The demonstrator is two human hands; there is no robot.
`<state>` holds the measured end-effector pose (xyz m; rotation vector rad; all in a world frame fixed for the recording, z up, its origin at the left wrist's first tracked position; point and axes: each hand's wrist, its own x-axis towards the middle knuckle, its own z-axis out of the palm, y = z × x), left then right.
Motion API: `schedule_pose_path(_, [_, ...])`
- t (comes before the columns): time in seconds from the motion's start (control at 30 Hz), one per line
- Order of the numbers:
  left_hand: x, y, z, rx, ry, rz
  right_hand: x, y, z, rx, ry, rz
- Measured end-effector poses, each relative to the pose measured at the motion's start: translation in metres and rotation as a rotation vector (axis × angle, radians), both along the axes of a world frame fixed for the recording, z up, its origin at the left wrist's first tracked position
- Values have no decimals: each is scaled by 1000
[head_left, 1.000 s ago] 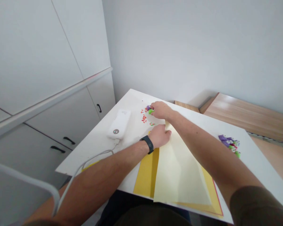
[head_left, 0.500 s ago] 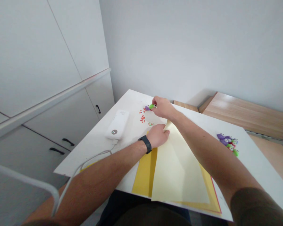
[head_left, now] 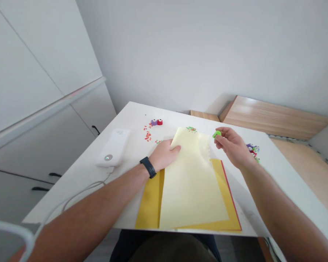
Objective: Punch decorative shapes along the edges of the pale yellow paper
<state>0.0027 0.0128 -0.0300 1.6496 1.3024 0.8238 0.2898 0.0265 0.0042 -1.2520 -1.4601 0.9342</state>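
Observation:
My left hand (head_left: 164, 154) grips the left edge of a pale yellow sheet of paper (head_left: 192, 193), thumb on top. The sheet's far end is lifted a little, and small notches run along its upper right edge. To the right of the paper, apart from it, my right hand (head_left: 232, 147) pinches a small green craft punch (head_left: 217, 134) above the table. A purple punch (head_left: 153, 122) and a red punch (head_left: 160, 122) stand side by side beyond the sheet. Below the pale sheet are deeper yellow sheets (head_left: 147, 203), with a red edge showing at the right.
Red paper bits (head_left: 148, 136) lie scattered left of the sheet, and green and red bits (head_left: 191, 128) at its far end. Several more punches (head_left: 252, 149) cluster at the right. A white device (head_left: 114, 147) with a cable (head_left: 90, 186) sits on the white table's left side.
My right hand has drawn the green punch rightward, away from the purple punch. The pale sheet has unbent and spread out flatter. My view has shifted to the right.

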Motion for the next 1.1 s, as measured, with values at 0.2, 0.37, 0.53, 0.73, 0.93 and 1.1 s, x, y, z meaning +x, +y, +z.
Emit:
schedule_pose_path(0.2, [-1,2,0,26,-30,22,32,-22,-38,-186,245,-15])
schedule_pose_path(0.37, [-5,3,-3,0,-87,54,32,-24,-47,-282,433,84])
schedule_pose_path(0.53, [-7,4,-1,10,-96,109,33,-29,-48,-317,480,136])
schedule_pose_path(0.73, [-5,2,8,26,-121,130,35,-29,-51,-305,428,88])
schedule_pose_path(0.93, [-6,3,8,32,-76,182,34,-29,-50,-300,389,67])
schedule_pose_path(1.1, [-7,2,9,86,-58,167,34,-32,-44,-343,440,73])
